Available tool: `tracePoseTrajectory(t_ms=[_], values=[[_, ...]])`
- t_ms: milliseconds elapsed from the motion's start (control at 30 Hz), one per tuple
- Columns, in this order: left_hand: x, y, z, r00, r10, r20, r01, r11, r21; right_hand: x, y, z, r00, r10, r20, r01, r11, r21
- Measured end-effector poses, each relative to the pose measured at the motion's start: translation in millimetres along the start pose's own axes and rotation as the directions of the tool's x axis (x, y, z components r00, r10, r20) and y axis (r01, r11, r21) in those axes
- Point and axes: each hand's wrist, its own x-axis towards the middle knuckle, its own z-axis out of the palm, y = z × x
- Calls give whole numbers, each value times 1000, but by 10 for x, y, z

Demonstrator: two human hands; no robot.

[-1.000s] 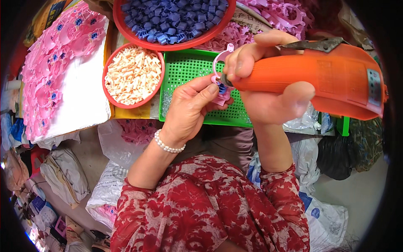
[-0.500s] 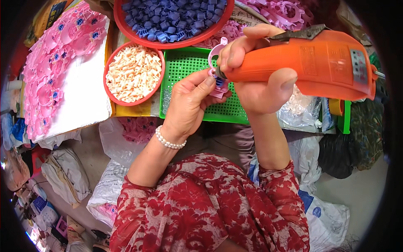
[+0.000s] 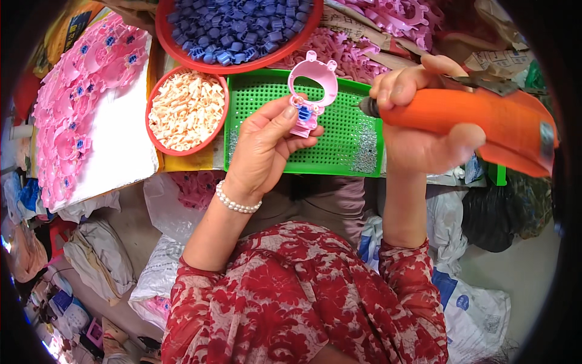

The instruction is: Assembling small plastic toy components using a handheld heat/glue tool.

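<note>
Between the thumb and fingers of my left hand (image 3: pixel 267 136) is a pink plastic frame (image 3: pixel 330 91) with a round opening and two small ears. A blue plastic piece (image 3: pixel 305 113) sits in its lower part. My right hand (image 3: pixel 418 121) is wrapped round an orange electric screwdriver (image 3: pixel 467 121), whose tip points left, apart from the frame. Under both, a green perforated tray (image 3: pixel 267 85) holds small silver screws (image 3: pixel 365 148) heaped at its right end.
A red bowl (image 3: pixel 242 65) of blue pieces stands at the back, with a smaller red basket (image 3: pixel 223 118) of cream pieces nearer. Pink frames with blue pieces cover much of a white board (image 3: pixel 121 136) at left. More pink parts (image 3: pixel 339 54) lie behind the tray.
The screwdriver has moved right, away from the pink frame, and its tip now shows. My left hand has turned the frame so that its round opening faces up into view.
</note>
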Motion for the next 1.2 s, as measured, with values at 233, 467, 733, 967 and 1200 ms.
tracePoseTrajectory(t_ms=[233,467,733,967,1200], values=[[3,13,13,999,14,-32,-13,1000,20,-42,121,-400,965,59,-254,-127,957,-262],[-3,21,5,1000,17,-25,-16,1000,22,-103,288,-443,963,123,-241,-191,940,-283],[3,11,4,999,23,-23,-22,999,25,-98,364,-469,960,67,-272,-156,935,-318],[-6,21,25,1000,21,-19,-20,999,44,-104,380,-490,960,75,-271,-159,941,-300],[-4,21,20,1000,17,-19,-16,998,54,-133,394,-507,959,81,-271,-164,940,-300]])
